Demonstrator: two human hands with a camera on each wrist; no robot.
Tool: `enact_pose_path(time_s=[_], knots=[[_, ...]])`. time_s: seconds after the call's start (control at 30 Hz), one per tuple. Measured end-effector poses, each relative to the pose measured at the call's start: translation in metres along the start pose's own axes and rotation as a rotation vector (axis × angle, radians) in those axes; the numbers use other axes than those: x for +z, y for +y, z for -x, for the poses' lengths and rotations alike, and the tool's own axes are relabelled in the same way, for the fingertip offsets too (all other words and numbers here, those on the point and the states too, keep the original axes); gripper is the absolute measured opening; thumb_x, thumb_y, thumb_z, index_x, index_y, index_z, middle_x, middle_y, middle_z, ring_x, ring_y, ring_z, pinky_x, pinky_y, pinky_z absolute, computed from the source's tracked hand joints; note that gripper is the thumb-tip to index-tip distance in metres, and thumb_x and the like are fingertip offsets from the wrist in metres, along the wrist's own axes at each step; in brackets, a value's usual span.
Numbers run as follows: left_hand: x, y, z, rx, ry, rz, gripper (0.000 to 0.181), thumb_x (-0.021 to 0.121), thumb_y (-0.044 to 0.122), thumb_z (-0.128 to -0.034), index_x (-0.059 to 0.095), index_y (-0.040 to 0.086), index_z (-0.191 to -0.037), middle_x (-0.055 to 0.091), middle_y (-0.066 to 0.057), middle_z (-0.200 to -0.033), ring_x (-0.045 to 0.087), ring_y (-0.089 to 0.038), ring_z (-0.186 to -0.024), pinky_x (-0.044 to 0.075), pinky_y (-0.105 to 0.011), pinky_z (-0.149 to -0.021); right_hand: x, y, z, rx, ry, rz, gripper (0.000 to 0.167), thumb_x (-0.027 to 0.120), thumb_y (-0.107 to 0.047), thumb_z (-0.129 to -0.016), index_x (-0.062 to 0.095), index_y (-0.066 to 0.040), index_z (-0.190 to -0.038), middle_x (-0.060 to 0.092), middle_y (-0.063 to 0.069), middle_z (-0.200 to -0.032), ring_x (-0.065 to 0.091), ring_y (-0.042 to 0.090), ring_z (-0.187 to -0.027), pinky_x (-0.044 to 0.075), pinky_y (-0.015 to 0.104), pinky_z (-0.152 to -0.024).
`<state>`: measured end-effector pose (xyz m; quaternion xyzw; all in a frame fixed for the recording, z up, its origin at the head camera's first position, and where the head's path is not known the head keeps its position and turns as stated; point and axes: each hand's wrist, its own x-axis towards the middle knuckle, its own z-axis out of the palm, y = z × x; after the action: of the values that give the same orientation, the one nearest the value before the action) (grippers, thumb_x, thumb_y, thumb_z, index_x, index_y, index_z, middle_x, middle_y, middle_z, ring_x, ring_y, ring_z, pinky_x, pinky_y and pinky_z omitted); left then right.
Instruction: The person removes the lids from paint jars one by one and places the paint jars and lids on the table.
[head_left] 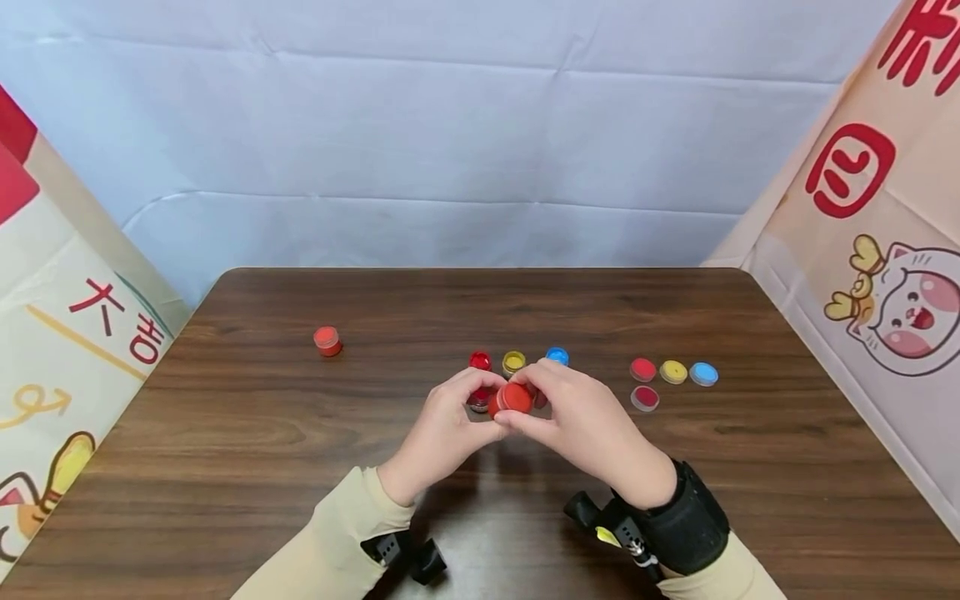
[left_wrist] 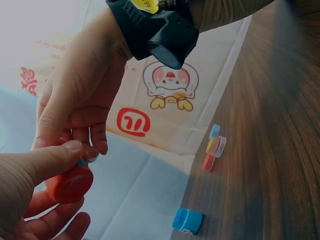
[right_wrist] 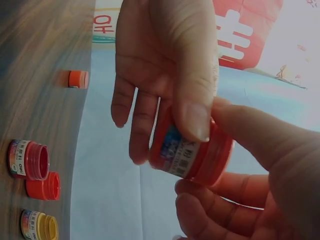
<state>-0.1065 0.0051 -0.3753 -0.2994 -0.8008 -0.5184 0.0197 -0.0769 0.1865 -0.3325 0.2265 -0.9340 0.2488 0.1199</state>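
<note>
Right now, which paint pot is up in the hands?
The orange-red pot gripped between the left hand and right hand. The others, like the yellow pot and the lone pot off to the left, are on the table.

A labelled red jar (right_wrist: 176, 156) is held tilted in mid-air, its red lid (right_wrist: 218, 159) at the mouth.

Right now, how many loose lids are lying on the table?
4 visible, all to the right of the right hand: a red lid, a yellow lid and a blue lid in a row, plus a dark red lid just nearer than the first. Others could be hidden.
</note>
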Motion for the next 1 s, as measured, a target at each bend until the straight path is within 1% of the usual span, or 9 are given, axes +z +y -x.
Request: enact_pose_path(time_s=[0.1,0.2,0.33,0.43,0.67,0.83,1.0], knots=[[-0.0004,0.0012,-0.0008,0.007,0.022,-0.036,0.035,0.079,0.008,-0.0723,0.06,0.009,-0.102,0.057,0.003,-0.098,0.054,-0.01,-0.084,0.051,-0.027,-0.072,-0.0002,0.0001,-0.0007,0.018,-0.003,0.008,0.037,0.077,-0.04,-0.074,0.064,-0.015,-0.098,0.057,-0.008,-0.084,0.048,0.003,-0.065,0.043,0.021,-0.057],[-0.0005,0.0016,-0.0009,0.022,0.038,-0.07,0.035,0.079,0.009,-0.072,0.059,0.01,-0.1,0.056,0.004,-0.096,0.052,-0.007,-0.082,0.05,-0.024,-0.07,-0.0011,0.0,-0.0008,0.044,0.001,0.015,0.037,0.077,-0.04,-0.074,0.064,-0.015,-0.098,0.056,-0.009,-0.08,0.049,0.004,-0.065,0.043,0.021,-0.055],[-0.0005,0.0017,-0.001,0.027,0.046,-0.08,0.034,0.08,0.009,-0.0716,0.059,0.011,-0.098,0.055,0.005,-0.095,0.052,-0.007,-0.083,0.049,-0.023,-0.07,-0.0006,0.0004,-0.0011,0.06,0.008,0.006,0.033,0.077,-0.037,-0.075,0.065,-0.014,-0.095,0.053,-0.011,-0.073,0.048,0.005,-0.062,0.042,0.021,-0.053],[-0.0011,0.0023,-0.0012,0.021,0.038,-0.078,0.034,0.08,0.009,-0.0718,0.06,0.01,-0.099,0.056,0.005,-0.096,0.052,-0.008,-0.084,0.05,-0.023,-0.07,0.0007,0.0005,-0.0016,0.049,0.007,-0.003,0.029,0.076,-0.035,-0.076,0.064,-0.014,-0.092,0.05,-0.012,-0.07,0.046,0.003,-0.06,0.041,0.02,-0.052],[-0.0038,0.0038,-0.0015,0.007,0.01,-0.097,0.036,0.082,0.012,-0.0708,0.063,0.009,-0.101,0.06,0.004,-0.097,0.055,-0.008,-0.084,0.051,-0.022,-0.072,0.001,0.001,-0.0022,0.018,-0.017,-0.028,0.023,0.074,-0.032,-0.079,0.064,-0.014,-0.089,0.048,-0.011,-0.068,0.044,0.002,-0.059,0.04,0.02,-0.052],[-0.005,0.0032,-0.0017,0.025,-0.007,-0.1,0.037,0.083,0.014,-0.0701,0.065,0.009,-0.101,0.061,0.004,-0.095,0.056,-0.007,-0.081,0.051,-0.021,-0.07,0.0007,0.0014,-0.002,0.01,-0.026,-0.035,0.022,0.074,-0.031,-0.08,0.064,-0.014,-0.088,0.048,-0.012,-0.067,0.044,0.002,-0.059,0.041,0.02,-0.052],[-0.006,0.0019,-0.0021,0.03,-0.028,-0.077,0.035,0.082,0.015,-0.0709,0.066,0.009,-0.102,0.06,0.005,-0.095,0.057,-0.011,-0.079,0.05,-0.021,-0.068,0.0008,0.0023,-0.0019,-0.002,-0.029,-0.034,0.021,0.075,-0.029,-0.079,0.064,-0.014,-0.089,0.049,-0.011,-0.068,0.048,0.007,-0.06,0.041,0.021,-0.054]])
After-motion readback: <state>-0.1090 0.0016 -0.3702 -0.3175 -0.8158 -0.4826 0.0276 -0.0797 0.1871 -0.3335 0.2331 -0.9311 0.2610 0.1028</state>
